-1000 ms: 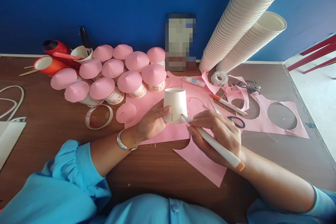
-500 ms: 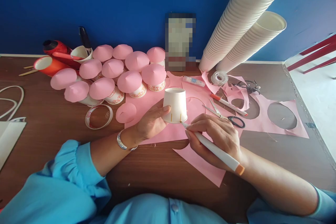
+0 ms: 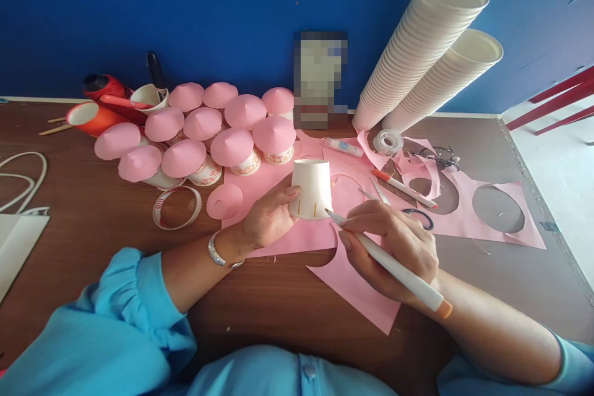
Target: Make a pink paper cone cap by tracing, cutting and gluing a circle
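Note:
A white paper cup (image 3: 310,189), turned upside down, is gripped at its left side by my left hand (image 3: 271,216). Two short orange-yellow strokes show near the cup's rim. My right hand (image 3: 392,244) is closed around a white marker (image 3: 399,275) with an orange end. The marker's tip is close to the lower right side of the cup; I cannot tell whether it touches. Under both hands lies pink paper (image 3: 301,240). Behind my right hand are scissors (image 3: 420,218), partly hidden, and an orange-and-white marker (image 3: 403,187).
Several cups with pink cone tops (image 3: 232,147) stand at the left back. Two tall stacks of white cups (image 3: 422,43) lean at the wall. A tape roll (image 3: 388,142), a glue tube (image 3: 343,147), a paper ring (image 3: 177,207) and cut pink scraps (image 3: 485,229) lie around.
My left hand has turned the cup slightly, so its strokes sit further left. My right hand has shifted right with the marker, its tip moving off the second stroke toward the cup's right edge.

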Demonstrator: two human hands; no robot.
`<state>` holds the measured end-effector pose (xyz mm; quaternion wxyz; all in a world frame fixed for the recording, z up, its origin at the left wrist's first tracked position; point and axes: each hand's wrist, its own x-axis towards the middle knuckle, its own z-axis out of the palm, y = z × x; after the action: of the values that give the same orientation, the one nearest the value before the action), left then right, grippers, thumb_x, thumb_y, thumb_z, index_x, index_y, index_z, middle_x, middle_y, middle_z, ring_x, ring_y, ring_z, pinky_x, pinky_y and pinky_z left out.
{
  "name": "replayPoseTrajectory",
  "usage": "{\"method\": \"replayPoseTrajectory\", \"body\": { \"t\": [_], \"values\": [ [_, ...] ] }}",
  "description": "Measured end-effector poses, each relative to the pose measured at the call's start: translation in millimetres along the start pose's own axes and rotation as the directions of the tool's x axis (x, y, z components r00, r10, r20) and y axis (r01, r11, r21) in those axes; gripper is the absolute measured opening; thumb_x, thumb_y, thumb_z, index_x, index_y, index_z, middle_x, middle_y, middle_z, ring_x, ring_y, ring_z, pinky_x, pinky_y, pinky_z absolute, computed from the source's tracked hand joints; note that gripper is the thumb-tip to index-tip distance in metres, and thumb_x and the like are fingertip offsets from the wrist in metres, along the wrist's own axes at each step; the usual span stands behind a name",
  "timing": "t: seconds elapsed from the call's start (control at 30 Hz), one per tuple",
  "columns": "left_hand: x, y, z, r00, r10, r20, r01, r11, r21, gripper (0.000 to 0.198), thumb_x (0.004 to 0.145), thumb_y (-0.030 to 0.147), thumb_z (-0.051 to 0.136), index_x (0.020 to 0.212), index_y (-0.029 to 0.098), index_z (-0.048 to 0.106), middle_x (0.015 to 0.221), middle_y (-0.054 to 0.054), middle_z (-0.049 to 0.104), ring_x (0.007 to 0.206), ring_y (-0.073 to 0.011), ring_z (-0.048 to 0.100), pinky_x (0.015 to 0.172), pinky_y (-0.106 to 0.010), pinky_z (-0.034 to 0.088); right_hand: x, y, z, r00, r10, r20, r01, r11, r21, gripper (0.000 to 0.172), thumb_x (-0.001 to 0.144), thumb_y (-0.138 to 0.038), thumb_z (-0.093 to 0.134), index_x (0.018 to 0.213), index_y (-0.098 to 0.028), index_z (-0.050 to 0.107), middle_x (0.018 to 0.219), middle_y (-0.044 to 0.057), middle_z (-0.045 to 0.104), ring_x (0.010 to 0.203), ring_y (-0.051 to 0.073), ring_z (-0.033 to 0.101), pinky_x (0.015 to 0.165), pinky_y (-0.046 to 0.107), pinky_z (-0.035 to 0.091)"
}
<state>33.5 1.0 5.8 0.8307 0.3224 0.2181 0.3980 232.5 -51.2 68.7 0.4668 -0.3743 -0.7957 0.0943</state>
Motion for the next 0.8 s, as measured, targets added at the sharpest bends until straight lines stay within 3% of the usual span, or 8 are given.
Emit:
{"method": "replayPoseTrajectory", "body": {
  "t": [0.23, 0.47, 0.8],
  "values": [
    [-1.1, 0.7, 1.4, 1.000, 0.009, 0.004, -0.009, 1.000, 0.025, 0.061, 0.086, 0.061, 0.076, 0.132, 0.022, 0.068, 0.136, -0.011, 0.069, 0.128, -0.0307, 0.062, 0.105, -0.042, 0.051, -0.1, 0.0, -0.8, 0.999, -0.038, 0.023, 0.037, 0.999, 0.015, 0.022, 0.086, -0.002, 0.064, 0.097, -0.021, 0.062, 0.073, 0.002, 0.069, 0.061, 0.016, 0.070, 0.052, 0.027, 0.057],
    [-1.1, 7.4, 9.6, 0.997, -0.040, -0.073, 0.042, 0.999, 0.028, 0.050, 0.082, 0.056, 0.080, 0.112, 0.018, 0.072, 0.102, -0.008, 0.073, 0.091, -0.0228, 0.066, 0.086, -0.037, 0.053, 0.8, 0.3, 1.1, 0.999, -0.029, 0.021, 0.028, 0.999, 0.016, 0.022, 0.085, -0.001, 0.065, 0.094, -0.020, 0.062, 0.072, 0.002, 0.069, 0.060, 0.016, 0.069, 0.053, 0.027, 0.058],
    [-1.9, 5.1, 3.6, 0.997, -0.065, -0.046, 0.068, 0.995, 0.070, 0.052, 0.082, 0.055, 0.078, 0.117, 0.017, 0.072, 0.112, -0.011, 0.072, 0.095, -0.0252, 0.064, 0.084, -0.037, 0.050, -1.6, 1.3, 5.3, 0.997, -0.024, 0.070, 0.023, 0.999, 0.026, 0.018, 0.088, -0.003, 0.065, 0.095, -0.020, 0.063, 0.074, 0.003, 0.071, 0.063, 0.016, 0.072, 0.056, 0.026, 0.060]
  ]
}}
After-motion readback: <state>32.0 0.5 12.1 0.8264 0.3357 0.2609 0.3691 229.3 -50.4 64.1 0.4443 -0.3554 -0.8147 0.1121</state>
